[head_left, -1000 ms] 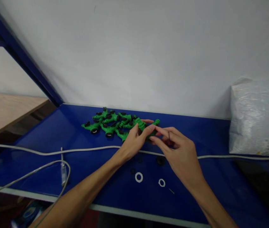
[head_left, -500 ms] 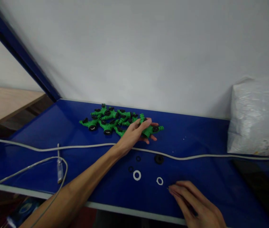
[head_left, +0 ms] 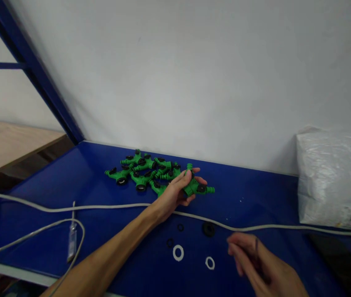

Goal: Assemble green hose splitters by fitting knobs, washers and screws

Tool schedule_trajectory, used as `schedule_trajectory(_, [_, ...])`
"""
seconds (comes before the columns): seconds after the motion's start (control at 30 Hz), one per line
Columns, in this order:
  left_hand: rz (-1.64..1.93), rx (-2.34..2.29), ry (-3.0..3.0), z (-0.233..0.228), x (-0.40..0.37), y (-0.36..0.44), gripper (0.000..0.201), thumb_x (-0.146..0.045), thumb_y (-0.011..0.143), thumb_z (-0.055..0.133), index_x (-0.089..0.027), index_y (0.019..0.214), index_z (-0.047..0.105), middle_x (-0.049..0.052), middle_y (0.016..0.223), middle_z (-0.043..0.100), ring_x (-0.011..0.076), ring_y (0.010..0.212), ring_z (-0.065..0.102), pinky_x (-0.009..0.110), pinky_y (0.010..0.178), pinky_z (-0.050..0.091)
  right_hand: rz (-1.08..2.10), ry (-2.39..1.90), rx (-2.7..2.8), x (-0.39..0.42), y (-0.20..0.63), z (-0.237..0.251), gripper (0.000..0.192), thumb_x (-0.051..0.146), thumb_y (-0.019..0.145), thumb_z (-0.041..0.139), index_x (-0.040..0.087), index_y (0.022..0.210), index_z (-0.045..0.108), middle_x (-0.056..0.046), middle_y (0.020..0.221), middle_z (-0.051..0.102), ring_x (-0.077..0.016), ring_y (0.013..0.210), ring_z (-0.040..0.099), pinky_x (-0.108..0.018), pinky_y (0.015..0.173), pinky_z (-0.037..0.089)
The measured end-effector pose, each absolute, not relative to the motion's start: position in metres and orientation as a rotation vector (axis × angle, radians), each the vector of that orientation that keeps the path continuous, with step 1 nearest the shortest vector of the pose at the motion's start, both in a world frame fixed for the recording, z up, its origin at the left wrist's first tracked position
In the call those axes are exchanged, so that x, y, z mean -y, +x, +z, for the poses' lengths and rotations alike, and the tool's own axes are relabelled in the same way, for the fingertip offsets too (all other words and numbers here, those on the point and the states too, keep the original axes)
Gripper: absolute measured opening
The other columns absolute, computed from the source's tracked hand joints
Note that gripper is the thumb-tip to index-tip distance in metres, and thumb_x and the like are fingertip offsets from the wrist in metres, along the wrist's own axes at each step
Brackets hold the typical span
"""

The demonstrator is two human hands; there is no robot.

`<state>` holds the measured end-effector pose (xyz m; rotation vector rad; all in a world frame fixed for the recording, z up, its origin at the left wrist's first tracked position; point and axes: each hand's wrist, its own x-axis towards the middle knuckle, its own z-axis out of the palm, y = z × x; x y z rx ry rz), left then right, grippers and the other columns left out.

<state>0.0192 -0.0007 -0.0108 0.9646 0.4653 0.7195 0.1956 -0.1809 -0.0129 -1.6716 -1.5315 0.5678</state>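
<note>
My left hand [head_left: 177, 187] is wrapped round a green two-way hose splitter [head_left: 194, 187] with black valve levers, above the far part of the blue bench. Beside and behind that hand lies a cluster of several similar green splitters [head_left: 141, 178]. My right hand [head_left: 262, 260] is at the near right, thumb and fingers pinched together. Whatever may be between its fingertips is too small or blurred to make out. Closest to it are a white ring washer [head_left: 206, 259] and a thick black ring [head_left: 208, 229]. A larger white ring [head_left: 178, 246] and two small black rings [head_left: 180, 227] lie further left.
A pale cable [head_left: 255, 227] runs across the blue bench [head_left: 101, 241] and passes under my left arm. A clear-handled screwdriver [head_left: 72, 243] lies at the left within a cable loop. At the right stand a plastic-wrapped package [head_left: 333, 181] and a dark flat object [head_left: 339, 255]; a wall rises behind.
My right hand has moved away from me, past the smaller white ring. My left hand keeps its hold on the splitter. The view has tilted up, so the bench appears lower.
</note>
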Motion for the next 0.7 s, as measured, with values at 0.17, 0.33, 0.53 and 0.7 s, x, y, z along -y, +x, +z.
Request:
schedule_trajectory(0.17, [0.803,-0.495,0.98,-0.007,0.002,0.017,0.047,-0.058,0.095,0.051,-0.026,0.13,0.058,0.006,0.111,0.064,0.0069,0.058,0.047,0.021,0.05,0.027,0.561,-1.576,1.286,0.104,0.182,0.039,0.022,0.043,0.084,0.07,0.022,0.083,0.077,0.002,0.056,0.062,-0.013,0.052,0.058,-0.02,0.05,0.046])
schedule_trajectory(0.33, [0.851,-0.534,0.901,-0.012,-0.001,0.016,0.056,-0.064,0.097,0.039,-0.023,0.132,0.058,0.004,0.096,0.061,0.0085,0.059,0.047,0.021,0.05,0.028,0.767,-1.365,1.273,0.054,0.167,0.047,0.028,0.042,0.082,0.072,0.017,0.091,0.08,0.0,0.058,0.063,-0.0134,0.056,0.057,-0.025,0.056,0.046])
schedule_trajectory(0.53, [0.856,-0.529,0.843,-0.019,-0.003,0.017,0.049,-0.059,0.098,0.043,-0.022,0.126,0.06,0.001,0.089,0.057,0.0073,0.058,0.046,0.02,0.051,0.027,0.763,-1.347,1.232,0.052,0.16,0.033,0.019,0.038,0.079,0.076,0.019,0.084,0.078,0.002,0.054,0.062,-0.013,0.053,0.057,-0.024,0.054,0.045])
schedule_trajectory(0.7, [0.842,-0.524,0.855,-0.02,-0.002,0.017,0.045,-0.057,0.098,0.046,-0.022,0.121,0.061,0.0,0.089,0.056,0.0068,0.059,0.045,0.021,0.053,0.029,0.588,-1.333,1.344,0.052,0.16,0.032,0.008,0.028,0.081,0.075,0.024,0.075,0.077,0.0,0.074,0.071,-0.0127,0.062,0.061,-0.022,0.057,0.048])
